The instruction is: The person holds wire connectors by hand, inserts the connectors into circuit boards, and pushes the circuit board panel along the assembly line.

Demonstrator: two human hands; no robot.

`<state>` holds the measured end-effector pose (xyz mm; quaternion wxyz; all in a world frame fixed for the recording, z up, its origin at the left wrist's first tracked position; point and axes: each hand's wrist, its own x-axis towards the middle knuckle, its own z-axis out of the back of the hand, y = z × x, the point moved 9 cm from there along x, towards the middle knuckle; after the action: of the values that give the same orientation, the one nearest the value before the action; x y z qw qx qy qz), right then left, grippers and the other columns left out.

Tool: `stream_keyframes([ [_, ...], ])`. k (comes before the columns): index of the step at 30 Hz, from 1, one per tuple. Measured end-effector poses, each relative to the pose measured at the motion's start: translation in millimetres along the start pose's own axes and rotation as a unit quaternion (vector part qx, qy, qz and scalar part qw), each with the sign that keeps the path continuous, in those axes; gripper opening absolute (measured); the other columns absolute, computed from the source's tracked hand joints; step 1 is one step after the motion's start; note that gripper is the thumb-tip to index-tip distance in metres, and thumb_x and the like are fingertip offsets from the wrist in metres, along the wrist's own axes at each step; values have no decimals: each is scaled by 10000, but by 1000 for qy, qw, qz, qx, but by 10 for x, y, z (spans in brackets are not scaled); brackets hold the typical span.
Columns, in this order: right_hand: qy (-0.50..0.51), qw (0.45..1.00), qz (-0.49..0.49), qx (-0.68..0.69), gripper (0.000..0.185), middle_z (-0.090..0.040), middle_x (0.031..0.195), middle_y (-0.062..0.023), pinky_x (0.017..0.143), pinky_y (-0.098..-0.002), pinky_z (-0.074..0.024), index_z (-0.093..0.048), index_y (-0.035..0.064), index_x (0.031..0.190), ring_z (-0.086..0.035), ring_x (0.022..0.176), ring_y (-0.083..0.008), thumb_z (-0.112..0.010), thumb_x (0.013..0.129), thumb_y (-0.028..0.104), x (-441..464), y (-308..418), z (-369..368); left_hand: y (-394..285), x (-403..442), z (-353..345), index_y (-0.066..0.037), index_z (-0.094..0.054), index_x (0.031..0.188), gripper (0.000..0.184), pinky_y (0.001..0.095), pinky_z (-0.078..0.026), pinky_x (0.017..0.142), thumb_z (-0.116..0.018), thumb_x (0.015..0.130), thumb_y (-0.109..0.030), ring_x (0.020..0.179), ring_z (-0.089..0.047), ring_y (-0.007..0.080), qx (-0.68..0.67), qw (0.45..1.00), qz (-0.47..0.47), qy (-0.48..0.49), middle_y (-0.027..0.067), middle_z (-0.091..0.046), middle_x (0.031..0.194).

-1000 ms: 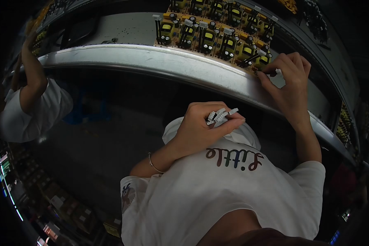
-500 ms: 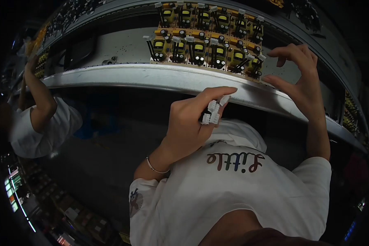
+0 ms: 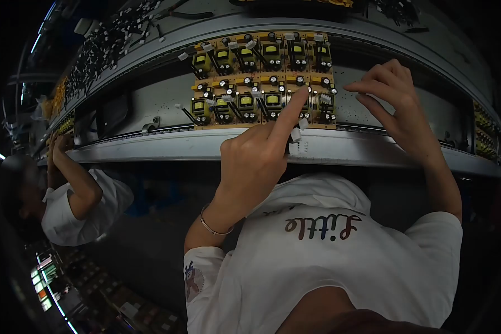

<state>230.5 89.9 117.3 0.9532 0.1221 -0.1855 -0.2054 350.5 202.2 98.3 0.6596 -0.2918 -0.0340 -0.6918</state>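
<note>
From the head view, I'm seeing the circuit boards (image 3: pixel 264 79) lying in a block on the grey bench (image 3: pixel 164 92), just beyond the left hand (image 3: pixel 256 156) and left of the right hand (image 3: pixel 392 97). A metal rail (image 3: pixel 178 146) is running along the bench's near edge, passing under the left hand's clutch. Farther off, beyond and left of the left hand, a heap of dark leads with white plugs (image 3: pixel 103 47) is spreading near a dark long-handled tool (image 3: pixel 189 15). A person in a white shirt (image 3: pixel 86 206) is working well left of the left hand.

The left hand is gripping white connectors (image 3: pixel 296 135), its index finger extending over the front row and hiding part of it. The right hand is curving beside the boards, thumb and forefinger standing slightly apart, nothing showing between them.

A second ago the left hand was hanging short of the rail, and the right thumb was reaching the boards' corner; now that hand is staying clear.
</note>
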Motion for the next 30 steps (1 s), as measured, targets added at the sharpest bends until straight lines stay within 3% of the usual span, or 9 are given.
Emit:
stream_keyframes([
  [3,7,1000,16,1,202,-536,801,-15,776,-315,-366,-669,87,973,-456,810,-171,-641,773,86,35,-38,-18,14,5,-10,-145,-458,1320,783,285,-318,350,-539,580,99,395,-446,117,-13,1000,5,7,-1,-491,504],
  [5,13,1000,19,7,205,-532,798,-14,766,-317,-372,-670,83,973,-455,806,-173,-641,770,80,69,-70,-27,35,13,-2,-113,-488,1293,820,246,-387,429,-538,521,158,440,-487,137,-46,998,24,23,108,-652,710],
  [8,13,999,38,6,208,-526,792,-18,734,-320,-389,-673,80,960,-454,800,-176,-652,753,67,117,-112,-22,61,-18,32,-126,-450,1324,836,284,-320,357,-544,536,133,393,-437,121,-86,996,10,-23,10,-571,557],
  [14,14,995,95,17,191,-522,753,-28,676,-315,-410,-669,60,894,-465,762,-183,-687,704,55,206,-134,-61,200,-235,255,18,-588,1143,479,227,-363,407,-586,679,135,414,-465,121,-130,985,56,-96,41,-498,517],
  [16,-11,993,114,25,188,-534,735,-33,651,-305,-413,-666,47,861,-476,744,-184,-703,677,50,242,-146,-36,383,-424,377,67,-593,1082,237,197,-386,434,-517,875,-20,420,-514,71,-93,973,93,-191,52,-549,502],
  [17,-9,993,118,29,188,-534,735,-33,651,-305,-413,-666,47,861,-476,744,-184,-703,677,50,269,-155,-32,454,-460,435,84,-587,1044,248,180,-356,421,-463,929,-98,414,-480,48,-94,962,97,-238,26,-529,489],
  [20,-30,988,150,26,189,-554,739,-37,627,-297,-412,-668,44,839,-487,742,-184,-714,655,40,411,-126,96,681,-555,601,60,-593,1052,210,191,-377,413,-484,900,-34,421,-513,78,-71,931,180,-310,41,-526,483],
  [23,-52,984,170,21,238,-577,816,-41,620,-294,-406,-663,60,894,-485,791,-193,-699,665,3,641,58,292,870,-567,592,69,-569,1053,256,177,-351,419,-419,948,-111,415,-484,53,-61,912,209,-348,25,-517,475],
  [30,24,971,197,-130,204,-561,1003,-49,839,-357,-379,-622,64,871,-485,1011,-229,-709,691,103,1127,527,-49,1070,-678,560,72,-553,1029,258,174,-300,430,-413,951,-130,393,-415,34,-134,870,267,-393,18,-493,458],
])
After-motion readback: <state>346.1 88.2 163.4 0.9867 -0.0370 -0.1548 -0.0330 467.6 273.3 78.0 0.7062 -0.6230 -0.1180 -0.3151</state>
